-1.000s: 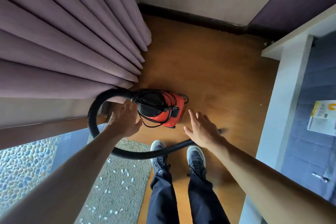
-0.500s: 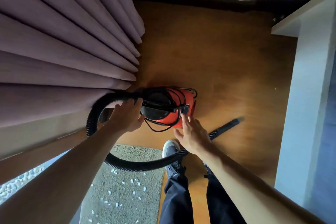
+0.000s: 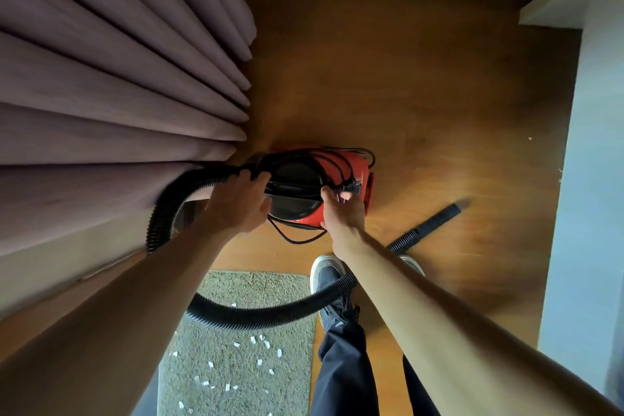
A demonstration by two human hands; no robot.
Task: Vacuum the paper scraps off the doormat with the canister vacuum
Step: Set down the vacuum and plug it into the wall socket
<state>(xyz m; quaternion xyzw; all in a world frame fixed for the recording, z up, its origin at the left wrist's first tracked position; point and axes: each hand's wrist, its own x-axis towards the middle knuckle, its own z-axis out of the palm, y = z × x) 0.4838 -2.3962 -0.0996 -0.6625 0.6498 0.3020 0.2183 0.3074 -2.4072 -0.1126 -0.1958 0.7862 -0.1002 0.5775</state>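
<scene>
- So, the vacuum (image 3: 351, 165) sits on the wooden floor (image 3: 422, 94) just past the doormat (image 3: 236, 290), right beside the curtain (image 3: 118, 78). The paper scraps (image 3: 266, 344) are all lying on the mat.
- It's a small plastic body, so probably light but awkward. I'd lift it by the black top handle, not by the floppy ribbed hose (image 3: 256, 316) or the cord (image 3: 297, 240) wound around it.
- The left hand (image 3: 239, 203) reaches down with fairly straight fingers laid on the front end by the hose joint. It's steadying, not gripping.
- The right hand (image 3: 344, 213) is curled in, with its fingertips pinching the cord on top, probably to unwind it.
</scene>
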